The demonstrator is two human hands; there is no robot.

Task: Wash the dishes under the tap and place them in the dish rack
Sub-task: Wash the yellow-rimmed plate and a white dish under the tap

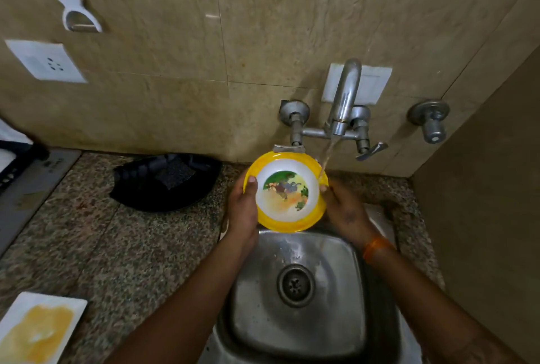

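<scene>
Fingers (252, 181) of both hands grip the yellow-rimmed plate (287, 192), mostly hidden behind it.

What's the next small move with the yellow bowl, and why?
Probably shift the yellow bowl slightly right so the stream from the tap lands inside it. The water now strikes only its right rim near the right hand, while the pictured centre looks unrinsed. The left hand grips the opposite rim, so both hands can slide it over the sink.
</scene>
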